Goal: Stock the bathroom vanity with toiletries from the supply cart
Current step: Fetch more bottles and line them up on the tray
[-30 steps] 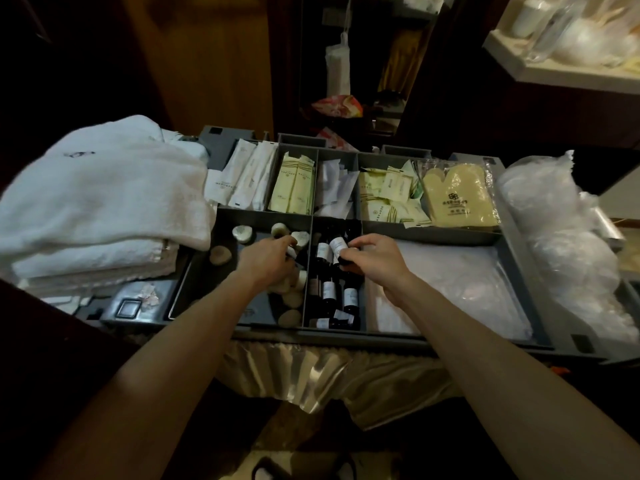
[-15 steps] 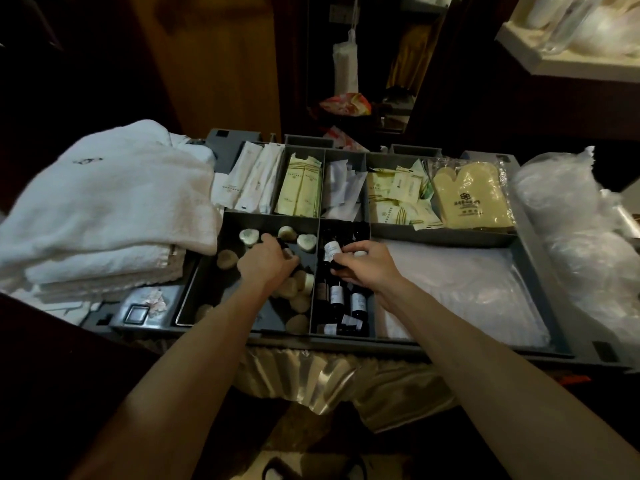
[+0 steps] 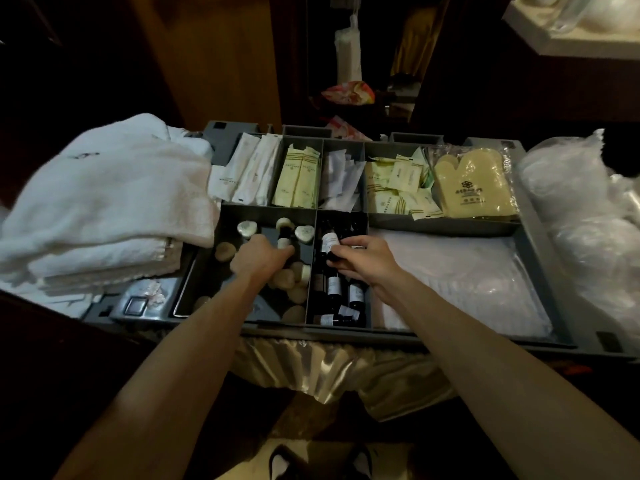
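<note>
A small dark bottle [image 3: 329, 241] with a white label was held just above the narrow middle compartment of the grey cart tray [image 3: 441, 227]. The right hand [image 3: 367, 261] had its grip clamped on it, thumb and fingertips pinching it near the cap end. More dark bottles [image 3: 334, 287] of the same kind lay and stood in that compartment below the hand. In the compartment just to the left, the left hand [image 3: 258, 258] was knuckles-up with its grip curled round a second bottle [image 3: 284, 237], whose labelled body stuck out beyond the fingertips. Round and heart-shaped soaps [image 3: 304, 233] lay scattered around and under that hand. Along the back row of the tray sat long white packets [image 3: 249, 171], pale yellow sachets [image 3: 299, 178], a mixed heap of small folded packets [image 3: 398, 188] and a yellow mitt [image 3: 472, 187] in clear wrap with a printed emblem. The wide compartment to the right of the bottles held flat clear-wrapped packs [image 3: 460, 278]. A stack of folded white towels [image 3: 104, 209] rested on the cart's left end, overlapping the tray's edge, and a bundle of crumpled clear plastic [image 3: 585, 209] sat on the right end. A shiny gold skirt [image 3: 329, 372] hung below the cart's front edge. A pale shelf [image 3: 554, 46] showed at the upper right, and the room behind was dark.
</note>
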Tool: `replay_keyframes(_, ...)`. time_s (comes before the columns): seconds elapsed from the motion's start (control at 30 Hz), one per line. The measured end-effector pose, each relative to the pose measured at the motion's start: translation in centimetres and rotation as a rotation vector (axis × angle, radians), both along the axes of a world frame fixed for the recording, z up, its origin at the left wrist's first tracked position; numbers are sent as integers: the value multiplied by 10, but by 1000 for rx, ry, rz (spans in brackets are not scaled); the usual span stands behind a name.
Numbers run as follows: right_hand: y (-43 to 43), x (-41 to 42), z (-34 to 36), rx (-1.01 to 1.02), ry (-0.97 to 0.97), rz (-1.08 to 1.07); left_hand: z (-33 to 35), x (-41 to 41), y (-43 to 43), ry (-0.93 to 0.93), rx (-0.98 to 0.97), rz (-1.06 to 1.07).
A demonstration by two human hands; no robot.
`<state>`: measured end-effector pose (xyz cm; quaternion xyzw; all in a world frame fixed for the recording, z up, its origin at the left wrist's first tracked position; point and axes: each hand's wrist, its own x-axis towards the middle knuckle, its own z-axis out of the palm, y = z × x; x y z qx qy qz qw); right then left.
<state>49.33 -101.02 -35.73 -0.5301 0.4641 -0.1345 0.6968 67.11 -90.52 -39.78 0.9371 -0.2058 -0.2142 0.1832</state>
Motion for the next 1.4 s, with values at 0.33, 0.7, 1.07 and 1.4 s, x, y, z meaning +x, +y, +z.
replay_keyframes(0.33, 21, 7, 6, 28, -113, 131, 34, -21, 50, 402, -531, 207)
replay_keyframes(0.7, 60, -14, 17, -1, -197, 245, 63, -64, 92, 633, -725, 303)
replay_keyframes(1.07, 102, -95, 46, 1, -264, -35, 80, -120, 95, 709, -701, -54)
replay_keyframes(1.4, 226, -225, 48, -47, -385, -562, 77, -236, 142, 1051, -644, -477)
